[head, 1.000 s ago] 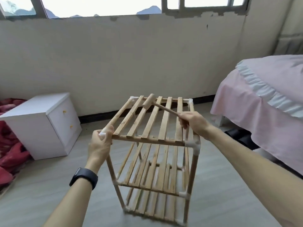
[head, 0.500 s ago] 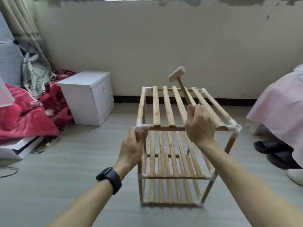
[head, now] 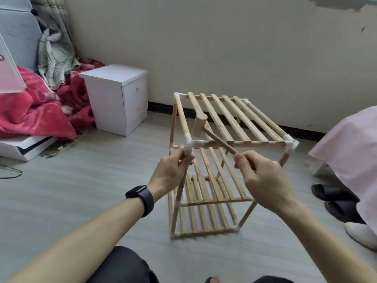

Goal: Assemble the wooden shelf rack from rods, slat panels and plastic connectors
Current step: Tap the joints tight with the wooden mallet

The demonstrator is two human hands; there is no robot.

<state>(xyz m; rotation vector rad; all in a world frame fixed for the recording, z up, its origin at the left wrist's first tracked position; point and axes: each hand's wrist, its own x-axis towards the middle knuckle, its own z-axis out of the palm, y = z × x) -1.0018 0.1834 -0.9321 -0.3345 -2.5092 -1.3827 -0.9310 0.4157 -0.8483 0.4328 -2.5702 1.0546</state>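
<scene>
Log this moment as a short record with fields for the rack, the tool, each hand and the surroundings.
rack: wooden rack, upright on the floor, three slat shelves in place
tool: wooden mallet, head close to the near left corner connector; contact cannot be told
left hand: left hand grips the rack's upright just below that connector
right hand: right hand grips the mallet handle
surroundings: white cabinet by the wall, left of the rack

White cabinet (head: pixel 114 99), red blanket (head: pixel 34 113), black slippers (head: pixel 334 199).
</scene>
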